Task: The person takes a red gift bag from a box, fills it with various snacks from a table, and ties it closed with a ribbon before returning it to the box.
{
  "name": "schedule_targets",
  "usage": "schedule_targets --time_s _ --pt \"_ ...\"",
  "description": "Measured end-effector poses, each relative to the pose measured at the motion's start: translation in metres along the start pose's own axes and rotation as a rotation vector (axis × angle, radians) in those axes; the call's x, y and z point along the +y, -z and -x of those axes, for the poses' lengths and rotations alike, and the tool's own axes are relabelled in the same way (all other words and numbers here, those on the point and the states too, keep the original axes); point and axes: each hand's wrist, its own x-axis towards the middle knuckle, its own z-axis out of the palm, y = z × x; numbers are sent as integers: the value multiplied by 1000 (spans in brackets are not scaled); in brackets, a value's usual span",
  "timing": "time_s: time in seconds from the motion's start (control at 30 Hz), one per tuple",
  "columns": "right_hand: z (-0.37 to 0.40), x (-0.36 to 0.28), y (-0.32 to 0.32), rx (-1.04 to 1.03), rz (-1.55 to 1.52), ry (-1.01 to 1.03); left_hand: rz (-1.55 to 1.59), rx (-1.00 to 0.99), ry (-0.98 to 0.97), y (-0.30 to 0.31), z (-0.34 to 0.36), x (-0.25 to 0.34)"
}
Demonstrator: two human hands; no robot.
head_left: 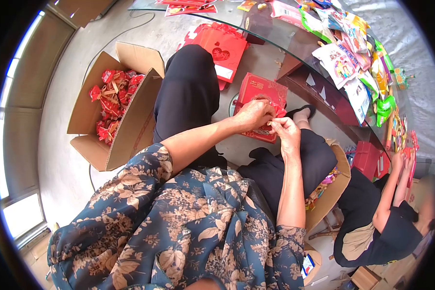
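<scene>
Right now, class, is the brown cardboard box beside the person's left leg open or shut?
The box is open: its flaps are spread outward, and red wrapped bundles show inside.

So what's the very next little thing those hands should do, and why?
Probably a gentle pull of the left hand and right hand slightly apart, to snug the red ribbon. Both hands' fingers are curled in close together beside it, over the red box, though exactly what the fingertips pinch is too small to tell.
</scene>
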Motion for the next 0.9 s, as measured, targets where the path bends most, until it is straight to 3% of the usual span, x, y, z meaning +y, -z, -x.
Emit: schedule_targets --time_s 0.07,0.1,0.2,0.33,0.43,0.63,0.73,0.83,0.9 --pt "-3 11 2 28 143 85 -1 -7 14 -1 -1 -2" --pt "-1 8 -3 119 354 92 -3 -8 14 -2 -1 -3" --pt "3 -9 -17 211 907 574 -23 7 15 -5 -2 -3" --pt "6 -16 -25 270 1155 699 -21 14 32 -3 0 -3" --pt "6 -16 -23 301 1161 683 -25 -5 58 -3 1 -1" --pt "0 -8 -16 310 1028 840 46 -88 220 6 -2 10" --pt "-1 -7 -17 295 986 859 377 -51 317 -4 -1 -6" --pt "1 -8 -19 268 950 858 793 -84 622 -4 1 -2" --pt "1 -8 -20 257 981 868 931 -164 711 8 5 6"
